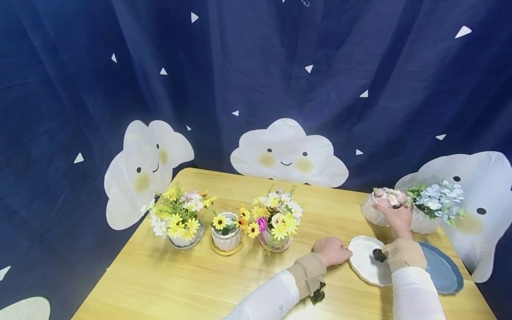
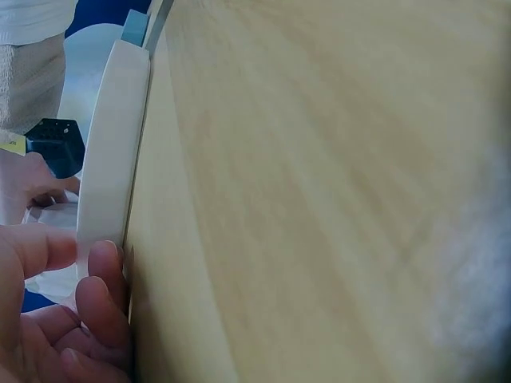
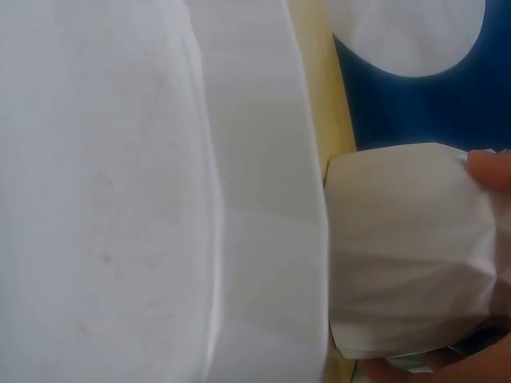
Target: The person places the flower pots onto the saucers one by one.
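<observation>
The right hand (image 1: 399, 221) grips the pink-flowered pot (image 1: 372, 212) behind the white plate (image 1: 365, 257), whose rim the left hand (image 1: 331, 251) pinches; seemingly a pot-onto-plate step, so the next move calls for a level lift over that rim

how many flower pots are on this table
5, left to right in the head view: the leftmost pot, sunflower pot and purple-bloom pot; then, farther right, the pink-flower pot gripped by the right hand, and the blue-flower pot beside it.
</observation>
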A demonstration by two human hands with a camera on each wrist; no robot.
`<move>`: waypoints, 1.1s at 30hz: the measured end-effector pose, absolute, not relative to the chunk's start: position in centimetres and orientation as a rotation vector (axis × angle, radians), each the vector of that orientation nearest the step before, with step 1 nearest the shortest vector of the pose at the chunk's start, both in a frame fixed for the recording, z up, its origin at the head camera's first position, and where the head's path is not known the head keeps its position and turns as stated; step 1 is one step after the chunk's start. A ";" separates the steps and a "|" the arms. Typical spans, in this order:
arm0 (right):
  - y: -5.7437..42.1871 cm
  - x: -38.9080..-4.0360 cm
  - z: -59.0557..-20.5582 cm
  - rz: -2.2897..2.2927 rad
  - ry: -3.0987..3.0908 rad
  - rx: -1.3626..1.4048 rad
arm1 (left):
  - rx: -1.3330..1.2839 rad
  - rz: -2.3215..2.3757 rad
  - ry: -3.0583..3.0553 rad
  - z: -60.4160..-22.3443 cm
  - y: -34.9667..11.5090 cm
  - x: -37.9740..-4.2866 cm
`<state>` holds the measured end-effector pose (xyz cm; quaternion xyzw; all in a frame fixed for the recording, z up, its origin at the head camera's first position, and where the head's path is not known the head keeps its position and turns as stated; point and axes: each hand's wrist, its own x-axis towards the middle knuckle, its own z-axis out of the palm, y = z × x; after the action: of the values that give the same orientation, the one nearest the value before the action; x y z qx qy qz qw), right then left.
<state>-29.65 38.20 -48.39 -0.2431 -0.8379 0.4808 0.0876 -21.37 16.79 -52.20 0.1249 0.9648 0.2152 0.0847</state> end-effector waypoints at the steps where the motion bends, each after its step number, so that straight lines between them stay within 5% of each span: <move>1: 38.2 -29.6 -48.4 1.430 -2.492 -0.722 | 0.376 0.645 2.882 -52.3 16.8 -21.4; 33: 34.6 -26.2 -44.9 1.339 -2.453 -0.400 | 0.363 0.683 2.859 -52.0 16.6 -21.5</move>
<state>-26.19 34.59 -44.85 -0.1398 -0.8579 0.4682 0.1587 -21.45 16.61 -52.00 0.1221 0.9614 0.2297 0.0897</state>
